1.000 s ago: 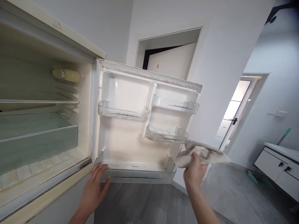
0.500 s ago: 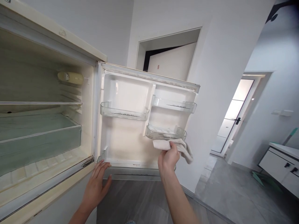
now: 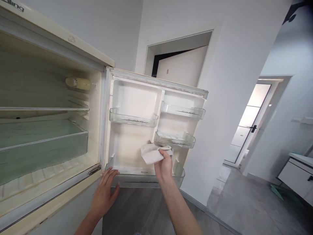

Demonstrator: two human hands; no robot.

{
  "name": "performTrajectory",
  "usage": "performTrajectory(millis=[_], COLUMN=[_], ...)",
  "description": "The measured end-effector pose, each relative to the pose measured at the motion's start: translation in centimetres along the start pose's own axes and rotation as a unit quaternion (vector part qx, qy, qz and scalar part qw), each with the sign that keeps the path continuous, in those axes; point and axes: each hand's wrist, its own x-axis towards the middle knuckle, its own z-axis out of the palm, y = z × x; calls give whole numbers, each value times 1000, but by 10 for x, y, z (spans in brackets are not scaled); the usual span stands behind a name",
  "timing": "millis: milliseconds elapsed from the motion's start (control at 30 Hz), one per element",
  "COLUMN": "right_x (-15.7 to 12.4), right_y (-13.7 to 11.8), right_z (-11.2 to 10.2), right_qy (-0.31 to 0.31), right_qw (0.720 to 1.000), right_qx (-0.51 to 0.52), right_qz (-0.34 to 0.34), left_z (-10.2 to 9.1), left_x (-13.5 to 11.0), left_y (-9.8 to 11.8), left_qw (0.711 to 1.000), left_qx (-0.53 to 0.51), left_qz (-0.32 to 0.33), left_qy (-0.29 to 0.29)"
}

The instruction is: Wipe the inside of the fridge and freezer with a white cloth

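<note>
My right hand (image 3: 164,166) is closed on a folded white cloth (image 3: 152,153), which hangs in front of the lower door panel just under the middle right door bin (image 3: 174,141). Whether the cloth touches the panel I cannot tell. At the hinge side, my left hand (image 3: 105,189) lies with outstretched fingers over the left end of the bottom door bin (image 3: 141,180), its thumb apart. The open fridge door (image 3: 130,143) is white inside and yellowed in places. Two more clear bins, a left one (image 3: 133,118) and an upper right one (image 3: 183,110), sit higher on it.
Left of the door is the fridge interior, with a glass shelf (image 3: 44,108), a greenish clear drawer (image 3: 49,150) and a yellowed lamp cover (image 3: 78,83). A wall (image 3: 212,130) stands close behind the door. Farther right are a glazed door (image 3: 246,124) and a white cabinet (image 3: 295,173).
My right hand has moved left with the cloth, from below the middle right bin toward the panel's middle. My left hand stays at the bottom bin. The view has shifted slightly.
</note>
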Motion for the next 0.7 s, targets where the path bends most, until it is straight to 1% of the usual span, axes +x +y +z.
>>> performTrajectory(millis=[100, 200, 267, 367, 433, 467, 533, 633, 700], right_x=[-19, -44, -62, -86, -97, -102, -108, -115, -120], right_y=[-18, -34, -41, -48, -49, -49, -50, -53, -54], right_z=[-12, -32, -43, -51, -51, -51, -48, -43, -41], right_qy=[-22, -16, -25, -52, -67, -78, -115, -178, -212], right_qw=[990, 976, 961, 943, 940, 942, 947, 948, 939], right_qx=[56, 80, 96, 107, 88, 63, -18, -145, -188], right_qz=[126, 204, 258, 310, 322, 320, 298, 221, 193], left_z=[-3, -15, -28, -52, -67, -72, -79, -79, -75], left_x=[0, 1, 3, 7, 11, 13, 18, 26, 33], left_y=[-2, 2, 14, 47, 73, 86, 106, 123, 127], left_qw=[1000, 999, 995, 986, 974, 962, 939, 895, 862], left_qx=[-9, -39, -75, -141, -202, -235, -289, -371, -427], left_qz=[-3, -15, -44, -85, -75, -78, -105, -154, -173], left_qy=[-7, -32, -38, -37, -74, -110, -156, -194, -210])
